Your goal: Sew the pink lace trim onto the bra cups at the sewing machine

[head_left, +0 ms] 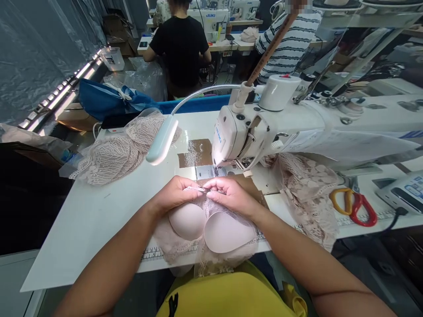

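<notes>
Pale pink cups [187,221], centre near: smooth, matt, cloth-like. Pale pink openwork lace [110,159], far left: rough, netted, matt. White bench [99,211]: smooth surface, slight sheen. White sewing machine [231,132]: glossy painted casing. Lamp neck [205,90]: ribbed, shiny metal; pale green lamp head [162,140]: smooth, plastic-looking. Brown patch [195,152] left of the needle area: glossy, reflective. Scissor handles [363,210], right, orange and red: smooth, plastic-looking. Blue bundle [112,99], far left: creased cloth.
</notes>
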Tool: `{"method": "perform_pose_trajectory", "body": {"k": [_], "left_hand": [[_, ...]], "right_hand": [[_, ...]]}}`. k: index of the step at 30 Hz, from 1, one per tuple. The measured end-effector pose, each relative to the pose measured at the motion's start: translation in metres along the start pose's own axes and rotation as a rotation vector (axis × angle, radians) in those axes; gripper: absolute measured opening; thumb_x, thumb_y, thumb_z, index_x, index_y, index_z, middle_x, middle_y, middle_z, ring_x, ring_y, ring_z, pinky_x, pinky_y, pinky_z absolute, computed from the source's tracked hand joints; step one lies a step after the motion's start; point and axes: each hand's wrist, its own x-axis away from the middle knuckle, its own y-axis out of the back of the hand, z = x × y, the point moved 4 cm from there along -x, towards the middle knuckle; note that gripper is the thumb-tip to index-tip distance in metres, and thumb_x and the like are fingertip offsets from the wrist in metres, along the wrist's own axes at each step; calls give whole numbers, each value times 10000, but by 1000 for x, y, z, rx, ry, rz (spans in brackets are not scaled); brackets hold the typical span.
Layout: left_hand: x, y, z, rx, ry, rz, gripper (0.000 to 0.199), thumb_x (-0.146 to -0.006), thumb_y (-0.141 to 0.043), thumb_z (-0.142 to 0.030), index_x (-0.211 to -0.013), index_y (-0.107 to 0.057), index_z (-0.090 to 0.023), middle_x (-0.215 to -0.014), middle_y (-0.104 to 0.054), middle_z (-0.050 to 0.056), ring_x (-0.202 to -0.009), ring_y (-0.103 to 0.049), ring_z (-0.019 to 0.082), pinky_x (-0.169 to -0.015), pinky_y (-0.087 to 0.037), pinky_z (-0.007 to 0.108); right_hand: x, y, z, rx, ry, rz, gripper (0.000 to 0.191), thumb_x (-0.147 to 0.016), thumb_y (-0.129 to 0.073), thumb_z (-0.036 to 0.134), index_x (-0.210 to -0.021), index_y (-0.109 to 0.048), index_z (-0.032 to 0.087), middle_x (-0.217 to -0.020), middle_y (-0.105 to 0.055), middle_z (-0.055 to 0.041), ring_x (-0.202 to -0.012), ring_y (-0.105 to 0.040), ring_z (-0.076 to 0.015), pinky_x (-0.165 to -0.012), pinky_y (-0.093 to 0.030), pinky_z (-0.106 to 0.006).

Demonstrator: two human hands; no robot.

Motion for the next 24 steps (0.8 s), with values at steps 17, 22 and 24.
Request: {"method": "perform_pose_trajectory", "body": {"k": [17, 22, 24], "left_hand": [[5, 3, -7, -125, 10, 219, 324, -765, -709, -393, -935, -681, -119, -888, -686, 66, -784, -619, 190, -677, -473, 264], [22, 42, -13, -309, 98, 213, 300, -718, -748, -358, -901, -652, -140, -834, -648, 25, -774, -595, 173, -657, -444, 240], [27, 50, -19, -336, 72, 105, 285, -725, -736, -373, -878, -655, -146, -816, -638, 21, -767, -585, 168, -662, -441, 242]], "right_hand": [[-5, -7, -8, -71, -95, -30, 213, -791, -668, 332, -921, -636, 166, -845, -631, -22, -804, -594, -164, -720, -470, -291], [1, -2, -4, 54, -187, 93, 291, -825, -618, 395, -678, -513, 167, -629, -453, 43, -584, -403, -94, -538, -313, -234], [3, -10, -4, -37, -227, 249, 326, -840, -600, 430, -677, -486, 171, -597, -416, 52, -547, -358, -82, -508, -272, -227]]}}
